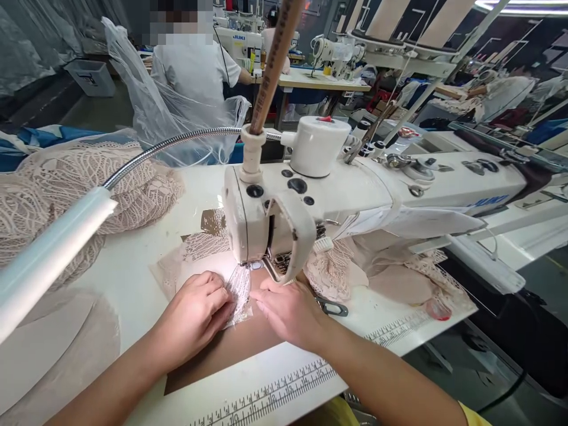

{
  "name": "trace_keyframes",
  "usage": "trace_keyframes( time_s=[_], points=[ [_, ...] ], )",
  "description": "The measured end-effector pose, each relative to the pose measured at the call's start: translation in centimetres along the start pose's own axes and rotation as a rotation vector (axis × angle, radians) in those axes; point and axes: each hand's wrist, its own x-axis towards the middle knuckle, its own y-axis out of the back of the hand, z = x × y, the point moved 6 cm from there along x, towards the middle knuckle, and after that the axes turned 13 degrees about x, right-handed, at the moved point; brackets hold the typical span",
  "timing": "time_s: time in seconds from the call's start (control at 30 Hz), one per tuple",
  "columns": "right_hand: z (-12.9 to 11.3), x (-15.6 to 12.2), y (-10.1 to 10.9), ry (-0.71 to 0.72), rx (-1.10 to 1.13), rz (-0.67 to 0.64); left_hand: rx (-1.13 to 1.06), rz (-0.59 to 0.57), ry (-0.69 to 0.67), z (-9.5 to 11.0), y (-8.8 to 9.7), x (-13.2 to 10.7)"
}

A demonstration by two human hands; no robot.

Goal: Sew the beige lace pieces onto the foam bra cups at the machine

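Observation:
A strip of pale lace fabric (240, 289) lies under the needle area of a white sewing machine (275, 195). Curled fingers of my left hand (202, 310) grip the lace from its left side. On the other side, my right hand (288, 310) has thumb and fingers drawn together at the right edge of the lace, just below the machine's guard; its fingertips are partly hidden. More lace and sheer mesh (166, 275) spreads behind my left hand. Beneath both hands is a smooth brown panel (222, 355) on the table.
Bunched lace (133, 195) is heaped at left, beside a lamp (57, 254) on a flexible metal neck. Lace pieces (331, 272) and a grey metal tool (335, 307) lie to the right. A printed ruler (275, 393) runs along the front edge. A person (190, 71) sits beyond.

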Motion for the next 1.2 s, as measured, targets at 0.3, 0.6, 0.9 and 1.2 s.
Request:
trace_keyframes(
  time_s=[0.3, 0.6, 0.9, 1.2],
  points=[
    [0.1, -0.1, -0.1, 0.006, 0.021, -0.007, 0.044, 0.019, 0.027, 0.0, -0.3, -0.3],
    [-0.1, -0.1, 0.0, 0.005, 0.026, -0.002, 0.123, 0.059, -0.095, 0.5, -0.2, -0.5],
    [-0.2, 0.1, 0.0, 0.005, -0.003, -0.007, 0.174, 0.029, -0.142, 0.7, -0.3, -0.6],
    [-0.2, 0.6, 0.3, -0.024, -0.028, 0.021, -0.122, -0.073, 0.226, -1.0, -0.2, -0.4]
  ],
)
